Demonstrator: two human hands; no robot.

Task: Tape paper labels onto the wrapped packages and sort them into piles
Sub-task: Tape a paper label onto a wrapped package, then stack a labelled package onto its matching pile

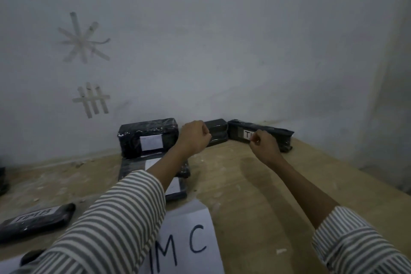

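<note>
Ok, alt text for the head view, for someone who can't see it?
A left hand and right hand, fingers curled, reach toward black wrapped packages along a grey wall. The right hand is in front of a labelled package. A lettered paper sheet lies on the table.

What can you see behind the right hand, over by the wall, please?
A long black wrapped package lies along the wall behind the right hand. Its white label shows a letter T; the hand covers the rest of the lettering.
</note>
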